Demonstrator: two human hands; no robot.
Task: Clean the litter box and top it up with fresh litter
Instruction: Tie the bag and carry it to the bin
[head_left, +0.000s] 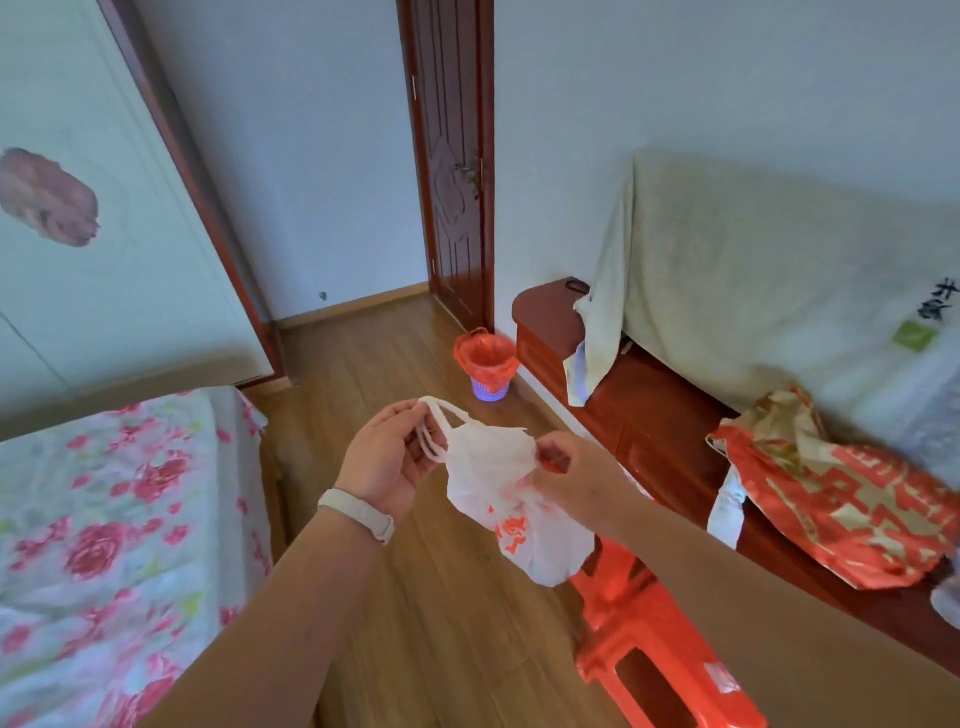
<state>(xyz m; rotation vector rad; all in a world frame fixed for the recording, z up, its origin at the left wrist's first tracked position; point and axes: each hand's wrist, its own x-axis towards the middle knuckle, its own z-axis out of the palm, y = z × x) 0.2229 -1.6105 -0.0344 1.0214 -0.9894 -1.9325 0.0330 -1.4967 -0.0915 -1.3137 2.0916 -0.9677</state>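
Head view: the left hand (387, 465) pinches the handles of a white plastic bag (506, 493) while the right hand (561, 467) grips its rim, holding it over the wooden floor (415, 597). No litter box is in view. To open the bag well, I would pull the rim apart gently, avoiding tears.

Beyond the grip, a small bin (489, 368) with a red liner stands on the wooden floor (395, 364), a red stool (644, 639) below it, and right of it a low cabinet (654, 415) carries what looks like a red-patterned bag (841, 499).

white plastic bag (511, 499), crumpled, hanging midair
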